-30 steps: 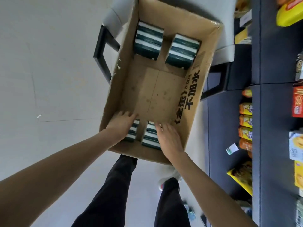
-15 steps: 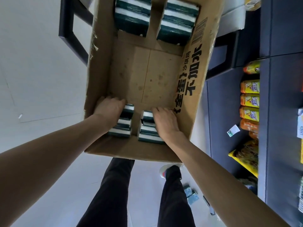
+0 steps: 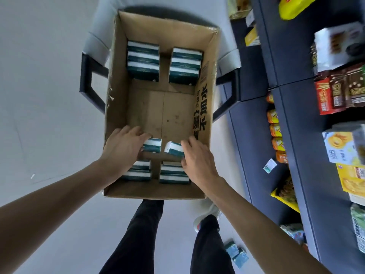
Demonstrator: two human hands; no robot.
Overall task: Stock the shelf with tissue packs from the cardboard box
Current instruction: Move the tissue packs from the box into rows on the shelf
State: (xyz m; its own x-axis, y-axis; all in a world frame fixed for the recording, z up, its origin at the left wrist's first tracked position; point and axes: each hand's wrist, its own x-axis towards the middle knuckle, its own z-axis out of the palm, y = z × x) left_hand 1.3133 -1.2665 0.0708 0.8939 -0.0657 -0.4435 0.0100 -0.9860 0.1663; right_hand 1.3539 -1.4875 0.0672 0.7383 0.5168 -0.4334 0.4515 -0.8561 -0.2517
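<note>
Now one tissue pack (image 3: 152, 145) is gripped by the left hand (image 3: 122, 149) and another (image 3: 174, 149) by the right hand (image 3: 199, 163), both lifted off the stacks in the box (image 3: 209, 80), ready for the shelf (image 3: 296, 135).

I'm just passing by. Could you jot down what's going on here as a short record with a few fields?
Setting: brown open cardboard box resting on a dark-framed chair, beside a dark shelf unit of snack packets.
Left hand: grips one teal-and-white tissue pack, lifted.
Right hand: grips a second tissue pack, lifted.
Left in the box: two near stacks, two far stacks.
</note>
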